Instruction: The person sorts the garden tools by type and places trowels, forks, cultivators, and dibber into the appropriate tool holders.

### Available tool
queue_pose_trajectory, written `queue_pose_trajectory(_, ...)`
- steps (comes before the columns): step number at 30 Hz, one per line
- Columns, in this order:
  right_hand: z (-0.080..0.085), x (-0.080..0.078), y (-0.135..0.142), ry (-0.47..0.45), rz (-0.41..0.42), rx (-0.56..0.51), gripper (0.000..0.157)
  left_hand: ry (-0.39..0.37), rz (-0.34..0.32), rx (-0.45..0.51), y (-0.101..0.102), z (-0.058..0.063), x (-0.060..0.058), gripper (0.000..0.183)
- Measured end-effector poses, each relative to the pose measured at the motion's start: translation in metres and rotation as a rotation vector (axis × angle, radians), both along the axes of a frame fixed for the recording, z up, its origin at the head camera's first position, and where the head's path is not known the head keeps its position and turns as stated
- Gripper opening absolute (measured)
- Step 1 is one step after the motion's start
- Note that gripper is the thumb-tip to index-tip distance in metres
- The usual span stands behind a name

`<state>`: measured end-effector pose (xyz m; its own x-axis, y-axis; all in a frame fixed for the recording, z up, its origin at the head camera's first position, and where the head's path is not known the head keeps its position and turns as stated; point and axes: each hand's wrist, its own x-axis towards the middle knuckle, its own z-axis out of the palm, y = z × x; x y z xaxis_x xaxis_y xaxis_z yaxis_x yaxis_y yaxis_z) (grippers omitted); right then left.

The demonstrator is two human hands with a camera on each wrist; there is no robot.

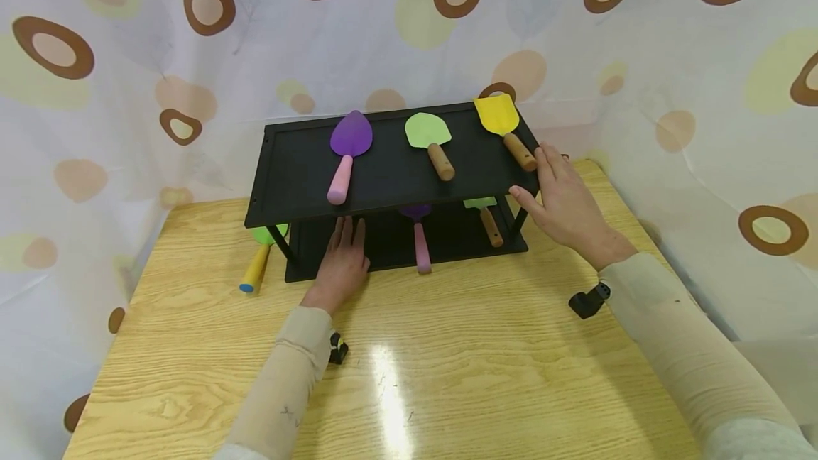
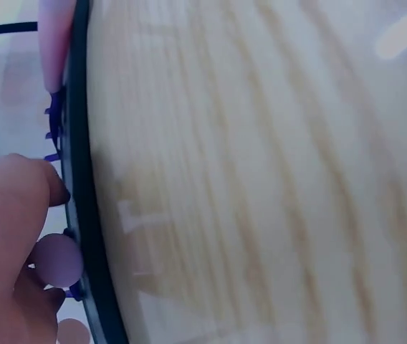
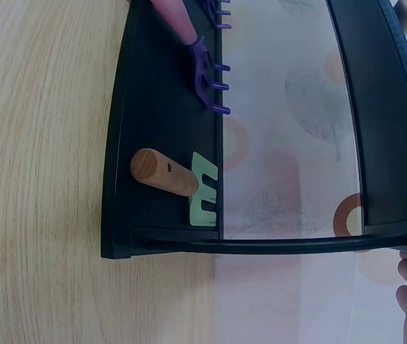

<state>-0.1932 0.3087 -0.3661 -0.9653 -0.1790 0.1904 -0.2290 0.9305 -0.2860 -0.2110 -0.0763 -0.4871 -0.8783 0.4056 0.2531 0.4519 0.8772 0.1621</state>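
My left hand (image 1: 341,261) reaches under the top tier of a black two-tier shelf (image 1: 300,187). In the left wrist view, its thumb and fingers close around the rounded pinkish handle end (image 2: 56,261) of a hand rake with purple tines, over the lower tier's front edge. The head view hides this rake behind the hand. Beside it lies a second purple hand rake (image 3: 202,75) with a pink handle, then a green hand rake (image 3: 205,190) with a wooden handle. My right hand (image 1: 569,204) rests against the shelf's right front corner, fingers extended along the side, thumb at the front rim.
On the top tier lie a purple trowel (image 1: 351,135), a light green trowel (image 1: 427,130) and a yellow shovel (image 1: 497,114). A green tool with a yellow handle (image 1: 255,268) lies left of the shelf on the wooden table (image 1: 479,360). Patterned sheeting (image 1: 358,41) hangs behind.
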Motion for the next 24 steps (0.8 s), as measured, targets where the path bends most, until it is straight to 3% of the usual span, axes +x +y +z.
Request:
queue_pose_trajectory(6,0.0,0.0,0.0,0.001,-0.003,0.004,0.089,-0.092,0.026,0.017,-0.005,0.004,0.003,0.063)
queue_pose_trajectory(10,0.0,0.0,-0.001,-0.001,-0.003,0.003,0.089,-0.141,0.029,0.01,-0.011,0.011,0.011,0.067)
queue_pose_trajectory(24,0.001,0.001,0.0,0.007,0.004,-0.006,0.089,-0.032,-0.052,0.075,-0.037,0.026,0.042,0.077)
